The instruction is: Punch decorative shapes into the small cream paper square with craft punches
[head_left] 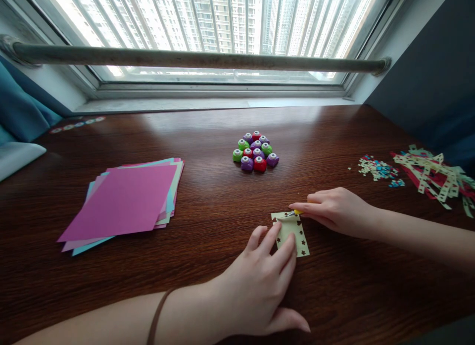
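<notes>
A small pale yellow paper [287, 230] with star- or flower-shaped holes along its edges lies flat on the table. My left hand [260, 275] rests on its lower left part, fingers spread and fingertips touching the sheet, covering some of it. In my right hand [339, 211] is a yellow-handled craft knife [298, 212], gripped with the index finger stretched along it. Its thin metal blade points left and lies over the paper's upper edge, just beyond my left fingertips. Most of the handle is hidden by the fingers.
Several craft punches [256, 152] in purple, red and green are grouped at the centre. Coloured paper sheets [126, 201] are stacked on the left. On the right lie tiny paper cutouts [376, 168] and a heap of punched strips [441, 174]. A metal rail [200, 59] crosses the window.
</notes>
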`<state>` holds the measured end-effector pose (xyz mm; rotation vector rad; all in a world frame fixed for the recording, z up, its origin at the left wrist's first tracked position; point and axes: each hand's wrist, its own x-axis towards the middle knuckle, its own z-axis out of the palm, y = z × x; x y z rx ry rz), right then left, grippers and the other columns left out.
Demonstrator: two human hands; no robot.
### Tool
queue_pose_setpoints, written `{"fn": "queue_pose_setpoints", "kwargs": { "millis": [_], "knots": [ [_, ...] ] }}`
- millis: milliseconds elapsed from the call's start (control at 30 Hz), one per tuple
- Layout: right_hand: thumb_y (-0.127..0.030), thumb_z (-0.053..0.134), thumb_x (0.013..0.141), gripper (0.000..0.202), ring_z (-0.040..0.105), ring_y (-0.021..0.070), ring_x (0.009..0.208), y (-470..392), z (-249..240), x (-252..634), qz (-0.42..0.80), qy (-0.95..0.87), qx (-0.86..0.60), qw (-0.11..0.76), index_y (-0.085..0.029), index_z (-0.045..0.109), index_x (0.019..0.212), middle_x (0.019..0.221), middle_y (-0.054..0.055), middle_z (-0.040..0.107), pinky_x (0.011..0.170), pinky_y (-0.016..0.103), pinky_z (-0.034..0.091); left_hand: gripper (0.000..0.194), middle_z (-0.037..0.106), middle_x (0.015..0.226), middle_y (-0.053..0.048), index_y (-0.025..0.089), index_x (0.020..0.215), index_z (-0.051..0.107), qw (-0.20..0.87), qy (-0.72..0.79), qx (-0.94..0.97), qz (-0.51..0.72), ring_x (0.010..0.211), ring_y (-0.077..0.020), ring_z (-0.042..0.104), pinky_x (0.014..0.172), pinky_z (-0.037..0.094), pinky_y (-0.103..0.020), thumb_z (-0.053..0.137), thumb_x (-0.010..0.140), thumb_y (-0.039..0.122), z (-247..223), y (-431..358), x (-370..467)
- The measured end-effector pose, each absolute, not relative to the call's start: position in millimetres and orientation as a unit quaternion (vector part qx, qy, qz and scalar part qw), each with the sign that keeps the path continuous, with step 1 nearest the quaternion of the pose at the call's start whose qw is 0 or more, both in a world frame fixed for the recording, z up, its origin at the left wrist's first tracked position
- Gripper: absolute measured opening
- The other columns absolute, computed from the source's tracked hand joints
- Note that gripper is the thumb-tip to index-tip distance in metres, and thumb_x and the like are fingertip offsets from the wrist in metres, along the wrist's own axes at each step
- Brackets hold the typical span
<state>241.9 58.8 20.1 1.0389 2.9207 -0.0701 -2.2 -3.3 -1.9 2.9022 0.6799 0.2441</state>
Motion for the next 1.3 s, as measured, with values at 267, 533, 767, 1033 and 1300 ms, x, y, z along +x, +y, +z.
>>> {"fn": "queue_pose_setpoints", "kwargs": {
  "millis": [267,533,767,1033,1300],
  "knots": [
    [-0.024,0.039,0.091,0.029,0.053,0.0112,0.061,59,19,241,-0.020,0.945,0.325,0.020,-0.022,0.055,0.115,0.071,0.001,0.058,0.055,0.021,0.032,0.081,0.035,0.136,-0.022,0.009,0.132,0.036,0.087,0.235,0.966,0.067,0.128,-0.0351,0.028,0.102,0.019,-0.047,0.022,0.080,0.069,-2,0,-5],
    [-0.020,0.046,0.087,0.029,0.054,0.0114,0.064,64,20,242,0.007,0.952,0.302,0.040,-0.022,0.053,0.115,0.073,0.000,0.059,0.056,0.022,0.032,0.072,0.036,0.136,-0.021,0.014,0.131,0.037,0.099,0.235,0.965,0.058,0.125,-0.0364,0.032,0.099,0.023,-0.051,0.026,0.082,0.065,3,6,-5],
    [-0.019,0.048,0.086,0.028,0.054,0.0113,0.064,62,19,251,0.021,0.950,0.308,0.045,-0.021,0.054,0.114,0.073,0.000,0.059,0.055,0.022,0.032,0.070,0.033,0.137,-0.021,0.013,0.131,0.037,0.102,0.220,0.970,0.029,0.125,-0.0385,0.030,0.096,0.025,-0.052,0.024,0.083,0.063,9,8,-3],
    [-0.021,0.049,0.087,0.031,0.054,0.0111,0.063,60,20,250,0.011,0.946,0.322,0.033,-0.024,0.053,0.117,0.072,0.000,0.059,0.055,0.021,0.032,0.070,0.035,0.137,-0.018,0.015,0.131,0.038,0.051,0.223,0.972,0.049,0.128,-0.0353,0.026,0.101,0.011,-0.050,0.021,0.083,0.064,2,5,-4],
    [-0.027,0.040,0.092,0.029,0.053,0.0088,0.063,58,19,243,-0.055,0.931,0.358,-0.034,-0.024,0.055,0.117,0.072,0.001,0.059,0.057,0.020,0.033,0.079,0.041,0.133,-0.019,0.011,0.132,0.038,0.009,0.223,0.973,0.057,0.127,-0.0326,0.030,0.103,0.015,-0.043,0.019,0.080,0.069,-2,0,-2]
  ]
}}
